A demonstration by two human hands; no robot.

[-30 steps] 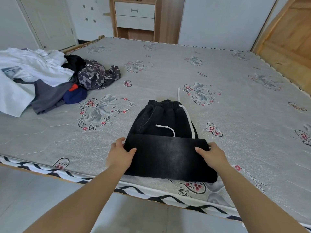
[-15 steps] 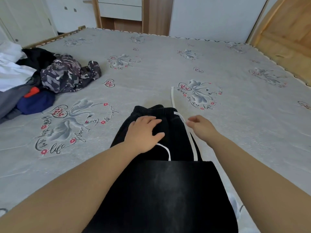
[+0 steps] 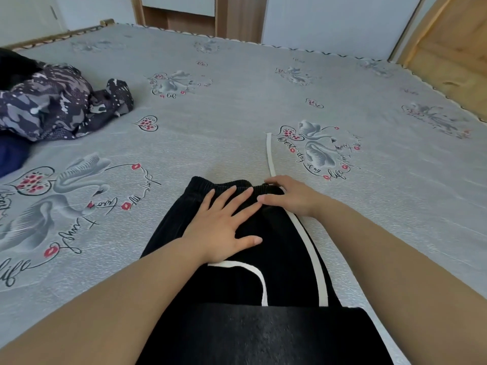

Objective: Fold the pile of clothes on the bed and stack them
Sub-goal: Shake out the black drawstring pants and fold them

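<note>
Black trousers (image 3: 284, 259) with a white drawstring (image 3: 270, 154) lie partly folded on the bed (image 3: 237, 106), the leg end doubled over the near part. My left hand (image 3: 224, 225) presses flat on the cloth just below the waistband, fingers spread. My right hand (image 3: 287, 196) rests at the waistband's right corner where the drawstring comes out, fingers slightly bent; whether it pinches the string is unclear. The unfolded pile sits at the far left: a camouflage-patterned garment (image 3: 58, 104), something black (image 3: 13, 67) behind it and a dark blue piece (image 3: 10, 156).
The grey mattress cover printed with swans and hearts stretches wide to the right and back. A wooden bed rail (image 3: 448, 83) runs along the right side. A wooden cabinet (image 3: 181, 11) and white wall stand beyond the far edge.
Both hands left the folded leg end and moved up to the waistband. My right hand shifted from the drawstring's side onto the waistband corner. My head leaned closer.
</note>
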